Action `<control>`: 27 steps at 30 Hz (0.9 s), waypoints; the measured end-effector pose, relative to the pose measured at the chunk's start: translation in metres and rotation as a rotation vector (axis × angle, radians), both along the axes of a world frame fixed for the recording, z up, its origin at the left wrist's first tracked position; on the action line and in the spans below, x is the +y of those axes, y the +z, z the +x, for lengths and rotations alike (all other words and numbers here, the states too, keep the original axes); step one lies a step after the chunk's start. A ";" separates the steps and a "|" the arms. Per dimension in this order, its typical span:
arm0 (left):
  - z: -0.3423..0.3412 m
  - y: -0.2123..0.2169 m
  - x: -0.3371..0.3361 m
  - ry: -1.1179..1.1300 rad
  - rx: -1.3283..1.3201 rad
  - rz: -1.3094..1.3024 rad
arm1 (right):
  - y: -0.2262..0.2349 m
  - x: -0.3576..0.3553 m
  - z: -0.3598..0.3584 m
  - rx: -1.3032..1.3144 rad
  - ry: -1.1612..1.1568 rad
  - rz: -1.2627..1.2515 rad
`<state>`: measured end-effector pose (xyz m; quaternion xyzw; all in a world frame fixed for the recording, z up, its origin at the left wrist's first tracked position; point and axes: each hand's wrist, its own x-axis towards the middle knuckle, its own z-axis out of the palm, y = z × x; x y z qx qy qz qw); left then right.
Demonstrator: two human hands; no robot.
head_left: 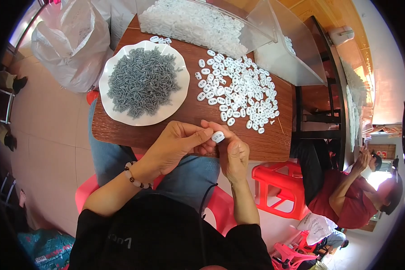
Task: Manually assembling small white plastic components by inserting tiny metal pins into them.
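Just off the near table edge, my two hands meet around a small white oval plastic piece (218,137) with two holes. My left hand (180,144), a beaded bracelet at its wrist, pinches at the left edge of the piece with thumb and forefinger. The fingers of my right hand (236,157) are curled round the other side of it; some fingertips are hidden. Left of my hands, a white scalloped plate (181,96) carries a heap of small grey coils (144,81) that look like springs. Many similar white oval pieces (245,87) lie spread on the table to the right.
A clear bin (261,31) of white pieces stands at the back of the brown table (144,137). A translucent divider (288,63) rises at the right. White sacks (74,49) stand at left. A red stool (279,189) and another person (355,198) are at right.
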<state>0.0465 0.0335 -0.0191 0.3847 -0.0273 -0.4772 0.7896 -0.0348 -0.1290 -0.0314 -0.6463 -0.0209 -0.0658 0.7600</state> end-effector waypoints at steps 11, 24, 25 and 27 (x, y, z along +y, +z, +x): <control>-0.001 -0.010 -0.004 0.017 0.007 0.022 | 0.004 -0.001 0.003 0.048 -0.024 -0.137; 0.001 -0.010 -0.008 0.014 0.028 0.003 | 0.019 -0.004 0.008 0.098 -0.212 -0.174; 0.001 -0.009 -0.007 0.029 0.016 0.020 | 0.027 -0.008 0.012 0.141 -0.269 -0.205; 0.002 -0.011 -0.005 0.043 0.004 0.035 | 0.059 -0.029 0.028 0.114 -0.402 -0.601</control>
